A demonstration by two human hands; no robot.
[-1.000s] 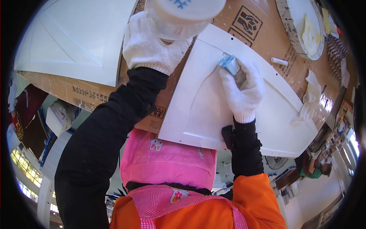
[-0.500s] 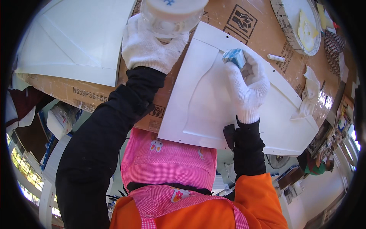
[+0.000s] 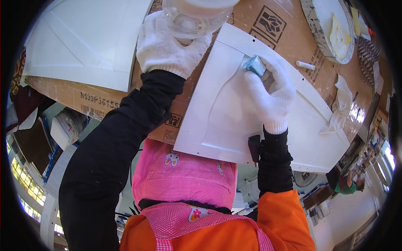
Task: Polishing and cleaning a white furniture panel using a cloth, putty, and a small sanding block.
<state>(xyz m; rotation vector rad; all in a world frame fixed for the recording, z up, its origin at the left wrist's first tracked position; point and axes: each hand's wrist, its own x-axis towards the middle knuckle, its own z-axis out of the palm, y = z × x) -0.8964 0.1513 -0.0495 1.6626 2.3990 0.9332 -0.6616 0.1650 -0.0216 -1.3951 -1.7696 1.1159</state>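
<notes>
My left hand (image 3: 169, 48), in a white knit glove, is closed around a clear plastic container (image 3: 194, 19) with a whitish upper part. The picture's top edge cuts the container off, and it hides some of my fingers. In my gloved right hand (image 3: 274, 92), fingers and thumb pinch a small blue block (image 3: 254, 65) with pale patches. The block is at the upper inner edge of a white panel (image 3: 234, 104), beside its curved raised border. This panel has small dark holes along its rim.
Brown cardboard (image 3: 293, 37) covers the table. A second white panel (image 3: 83, 42) lies at the left. A round tub or lid (image 3: 331, 29) with yellowish residue, a short white stick (image 3: 305, 65) and a crumpled white cloth (image 3: 340, 102) lie right. Someone in green (image 3: 347, 187) is farther off.
The clear container has shifted slightly up and right in view, with my left hand still on it. The blue block has tilted a little in my right hand, which stays over the panel.
</notes>
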